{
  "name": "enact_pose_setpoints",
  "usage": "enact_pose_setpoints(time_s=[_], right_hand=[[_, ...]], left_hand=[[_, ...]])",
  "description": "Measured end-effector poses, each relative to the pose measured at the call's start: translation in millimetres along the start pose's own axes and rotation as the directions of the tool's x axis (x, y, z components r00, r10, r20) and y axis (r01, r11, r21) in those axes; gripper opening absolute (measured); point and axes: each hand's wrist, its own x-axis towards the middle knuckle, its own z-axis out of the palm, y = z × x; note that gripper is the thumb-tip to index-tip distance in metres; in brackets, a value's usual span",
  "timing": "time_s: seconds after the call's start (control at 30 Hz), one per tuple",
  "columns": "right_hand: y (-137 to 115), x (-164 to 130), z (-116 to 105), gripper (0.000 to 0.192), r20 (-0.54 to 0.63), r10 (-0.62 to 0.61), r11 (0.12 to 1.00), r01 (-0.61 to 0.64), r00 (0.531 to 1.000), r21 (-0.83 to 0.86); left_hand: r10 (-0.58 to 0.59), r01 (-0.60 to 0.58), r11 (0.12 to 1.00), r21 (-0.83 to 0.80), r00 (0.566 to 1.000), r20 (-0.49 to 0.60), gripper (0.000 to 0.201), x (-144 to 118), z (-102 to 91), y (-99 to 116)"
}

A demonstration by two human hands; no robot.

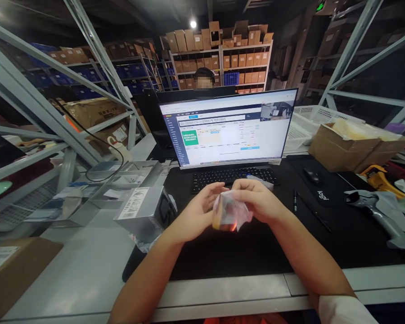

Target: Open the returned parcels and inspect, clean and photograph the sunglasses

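A small clear plastic packet (230, 212) with something orange and dark inside sits pinched between both hands above the black desk mat (256, 247), just in front of the keyboard (232, 176). The left hand (197, 211) cups the packet's near side while the right hand (259, 200) closes over its top edge, fingers curled on the wrapping. Beyond the keyboard a monitor (229, 128) shows a web form. A grey carton (143, 211) with a white label lies just left of the left wrist. On the right rest a black mouse (312, 176), a pen (295, 200) and a grey barcode scanner (378, 213). Behind the screen sits another person (204, 78), face blurred, before shelves of boxes (222, 54).
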Motion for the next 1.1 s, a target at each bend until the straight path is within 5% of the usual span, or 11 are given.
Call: enact_pose_setpoints(time_s=[0.1,0.17,0.23,0.33,0.47,0.57,0.87,1.1], right_hand=[[3.2,6.4,4.5,0.031,-0.176,-0.01,0.985,0.04,0.984,0.169],[2.3,8.3,5.9,0.028,-0.217,-0.01,0.978,0.055,0.976,0.2],[1.6,8.3,6.7,0.028,-0.21,-0.008,0.977,0.052,0.978,0.206],[2.8,5.8,7.2,0.028,-0.176,0.017,0.986,0.013,0.984,0.167],[5.4,4.0,4.5,0.028,-0.184,0.024,0.993,-0.003,0.983,0.115],[9.0,7.6,0.3,0.026,-0.234,0.021,0.993,0.007,0.972,0.116],[36.7,25.9,6.3,0.029,-0.272,-0.085,0.99,0.051,0.959,-0.128],[25.9,21.6,0.0,0.029,-0.194,-0.055,0.988,0.024,0.979,-0.156]], left_hand=[[0.117,-0.101,0.984,0.146,0.988,-0.101,0.045,-0.2,-9.2,3.2],[0.364,-0.248,0.866,0.434,0.908,-0.206,0.025,-2.1,-10.9,6.5],[0.547,-0.322,0.616,0.719,0.831,-0.097,0.01,-4.4,-8.8,9.9],[0.482,-0.359,0.351,0.865,0.861,0.162,0.013,-6.4,-3.2,15.0],[0.319,-0.32,0.372,0.871,0.926,0.203,0.015,-6.1,-4.2,21.8],[0.259,-0.352,0.432,0.83,0.93,0.259,0.017,-6.0,-13.0,24.8],[0.281,-0.238,0.292,0.926,0.947,0.154,0.018,-7.2,-31.3,25.2],[0.356,-0.274,0.28,0.92,0.92,0.166,0.017,-11.0,-32.0,29.6]])
